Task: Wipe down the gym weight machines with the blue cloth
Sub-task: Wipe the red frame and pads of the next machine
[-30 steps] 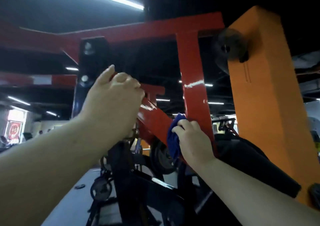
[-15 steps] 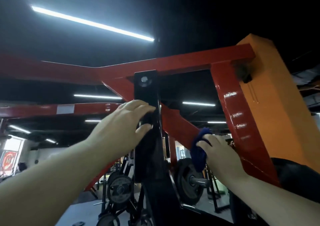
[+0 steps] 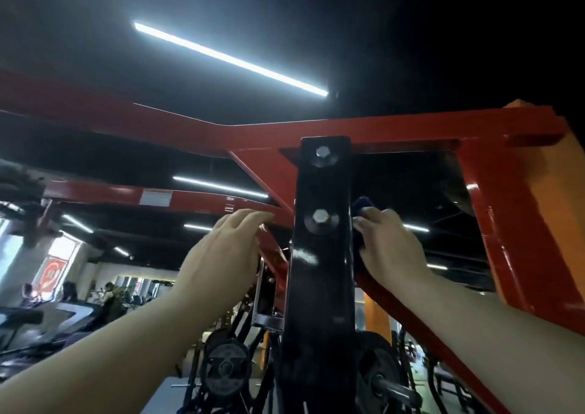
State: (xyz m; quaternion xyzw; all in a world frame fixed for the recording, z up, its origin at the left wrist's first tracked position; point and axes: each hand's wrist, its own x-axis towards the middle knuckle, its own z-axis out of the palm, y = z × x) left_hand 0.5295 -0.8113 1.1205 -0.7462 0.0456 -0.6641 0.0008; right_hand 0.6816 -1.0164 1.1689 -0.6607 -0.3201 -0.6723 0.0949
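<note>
A red steel frame (image 3: 395, 128) of a weight machine spans the view overhead. A black upright post (image 3: 319, 271) with two bolts stands in the middle. My right hand (image 3: 391, 249) holds the dark blue cloth (image 3: 361, 206) against the right side of the post, beside the lower bolt. Most of the cloth is hidden behind the hand and the post. My left hand (image 3: 221, 255) is raised just left of the post with fingers extended and relaxed, holding nothing, its fingertips near a red diagonal brace (image 3: 253, 173).
An orange pillar (image 3: 557, 239) rises at the right behind the frame. Black weight plates (image 3: 226, 369) hang low on either side of the post. Treadmills and people (image 3: 109, 299) are in the far left background. Strip lights run along the dark ceiling.
The view has tilted upward. My right hand moved the cloth up from the red diagonal brace to the side of the black post. My left hand let go of the post and hangs open beside it.
</note>
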